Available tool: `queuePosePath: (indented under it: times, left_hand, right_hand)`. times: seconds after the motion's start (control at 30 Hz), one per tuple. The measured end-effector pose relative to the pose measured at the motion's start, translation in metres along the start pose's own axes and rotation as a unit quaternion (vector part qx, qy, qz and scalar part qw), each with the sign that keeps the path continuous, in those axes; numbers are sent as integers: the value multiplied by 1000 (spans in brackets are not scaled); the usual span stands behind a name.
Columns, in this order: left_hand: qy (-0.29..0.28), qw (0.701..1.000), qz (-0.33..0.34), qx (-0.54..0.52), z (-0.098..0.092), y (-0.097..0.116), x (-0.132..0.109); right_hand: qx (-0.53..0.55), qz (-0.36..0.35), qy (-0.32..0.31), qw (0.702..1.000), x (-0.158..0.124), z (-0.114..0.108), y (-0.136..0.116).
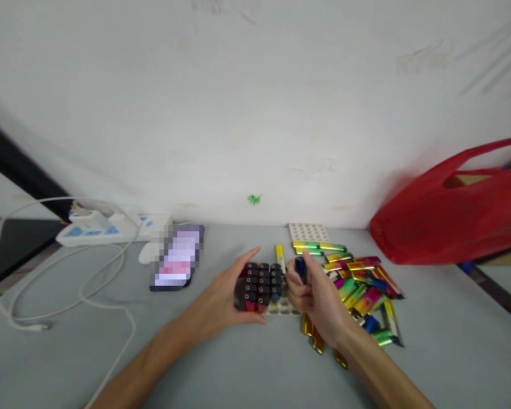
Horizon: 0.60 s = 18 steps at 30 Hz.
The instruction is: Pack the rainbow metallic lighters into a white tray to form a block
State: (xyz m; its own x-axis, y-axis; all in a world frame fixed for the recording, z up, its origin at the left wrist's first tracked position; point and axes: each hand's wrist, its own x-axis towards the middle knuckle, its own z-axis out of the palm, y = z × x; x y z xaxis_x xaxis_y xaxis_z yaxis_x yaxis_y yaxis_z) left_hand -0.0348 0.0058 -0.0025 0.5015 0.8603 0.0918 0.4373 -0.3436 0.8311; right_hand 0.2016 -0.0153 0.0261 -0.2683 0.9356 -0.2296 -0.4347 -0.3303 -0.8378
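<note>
A white holed tray point(281, 309) lies on the grey table and carries several upright lighters point(262, 279) with black tops. My left hand point(225, 295) cups the tray's left side, thumb at the front, fingers behind. My right hand point(313, 298) is closed in a pinch on a dark blue lighter point(300, 267), held upright at the right edge of the standing lighters. One yellow lighter point(280, 257) lies just behind the tray.
A heap of shiny coloured lighters point(366, 287) lies right of my right hand. A second holed tray point(309, 232) sits by the wall. A phone point(179, 258), a power strip point(97, 227) with white cables point(59, 307) and a red plastic bag point(455, 221) are also on the table.
</note>
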Motion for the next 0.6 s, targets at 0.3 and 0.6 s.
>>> queuePosePath:
  times: [0.3, 0.6]
  left_hand:
    - [-4, 1000, -7, -8, 0, 2, 0]
    - [-1, 1000, -2, -6, 0, 1, 1]
  right_hand:
    - [-257, -188, -43, 947, -9, -13, -22]
    - [-407, -147, -116, 894, -15, -24, -36]
